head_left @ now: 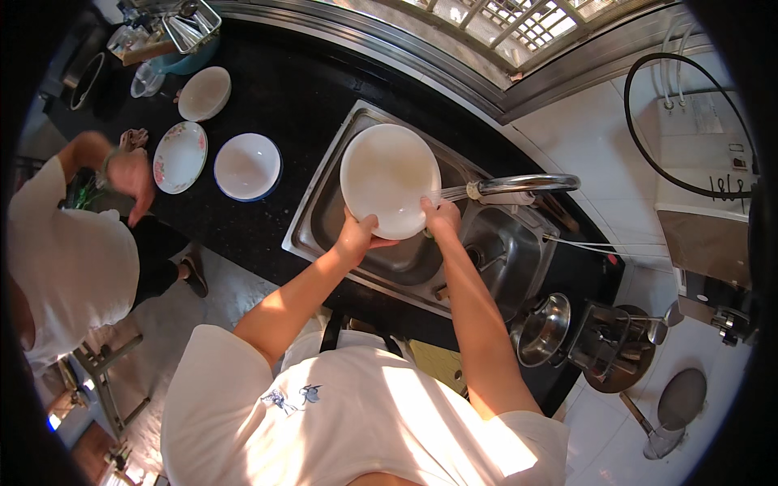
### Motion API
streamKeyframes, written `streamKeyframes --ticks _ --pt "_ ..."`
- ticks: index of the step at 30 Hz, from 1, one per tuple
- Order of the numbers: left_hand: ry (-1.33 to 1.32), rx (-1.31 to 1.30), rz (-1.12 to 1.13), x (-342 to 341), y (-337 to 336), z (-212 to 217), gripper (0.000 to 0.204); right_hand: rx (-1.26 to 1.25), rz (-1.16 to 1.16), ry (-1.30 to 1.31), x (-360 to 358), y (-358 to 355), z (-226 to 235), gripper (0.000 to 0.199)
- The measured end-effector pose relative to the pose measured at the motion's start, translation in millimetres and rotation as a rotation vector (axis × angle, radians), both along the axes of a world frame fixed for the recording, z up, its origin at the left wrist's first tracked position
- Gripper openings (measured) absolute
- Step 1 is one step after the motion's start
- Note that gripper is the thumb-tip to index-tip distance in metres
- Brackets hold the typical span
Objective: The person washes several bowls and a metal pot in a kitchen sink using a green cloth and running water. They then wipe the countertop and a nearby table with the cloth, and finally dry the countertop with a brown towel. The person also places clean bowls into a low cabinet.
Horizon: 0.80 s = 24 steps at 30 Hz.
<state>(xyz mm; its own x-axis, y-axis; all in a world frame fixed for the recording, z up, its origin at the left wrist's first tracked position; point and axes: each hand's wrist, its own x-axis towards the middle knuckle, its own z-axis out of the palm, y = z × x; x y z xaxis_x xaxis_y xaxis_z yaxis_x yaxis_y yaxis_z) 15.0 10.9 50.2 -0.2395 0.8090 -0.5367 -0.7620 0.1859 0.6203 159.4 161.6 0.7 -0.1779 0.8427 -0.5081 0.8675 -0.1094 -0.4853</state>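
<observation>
Over the left basin of a double steel sink (301, 235), I hold a large round white plate (393, 174) tilted in both hands. My left hand (356, 236) grips its lower left rim, thumb on top and fingers underneath. At the lower right rim, my right hand (442, 217) is closed on the plate, with part of its fingers hidden. From the faucet (535, 183), water runs toward the plate's right edge beside my right hand. Something small and green shows by that hand; I cannot make out what it is.
Left on the black counter (284, 89) stand a blue-rimmed white bowl (247, 166), a flowered plate (180, 158) and a white bowl (204, 93). A co-worker's hand (131, 172) is near them. A steel pot (543, 330) and a utensil rack (604, 344) stand right of the sink.
</observation>
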Motion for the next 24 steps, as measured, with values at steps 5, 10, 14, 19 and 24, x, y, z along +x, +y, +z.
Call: streamKeyframes --ticks 5,10,14,19,24 --pt "0.428 -0.041 0.085 3.3 -6.3 5.3 0.070 0.280 0.105 0.079 -13.6 6.0 -7.8 0.049" --pt "1.284 0.141 0.008 -21.2 -23.0 7.2 0.088 0.316 0.198 0.297 -34.2 19.1 -47.7 0.041" --pt "1.441 0.125 -0.090 -42.4 -23.1 24.2 0.088 0.762 0.505 0.587 -34.9 30.2 -91.5 0.042" --pt "1.432 0.139 0.066 -65.2 -11.6 22.0 0.081 0.310 0.304 0.957 -61.4 32.1 -51.7 0.043" --pt "0.755 0.106 0.293 -79.3 25.3 -22.2 0.068 -0.018 -0.090 0.768 -60.2 13.5 -9.5 0.036"
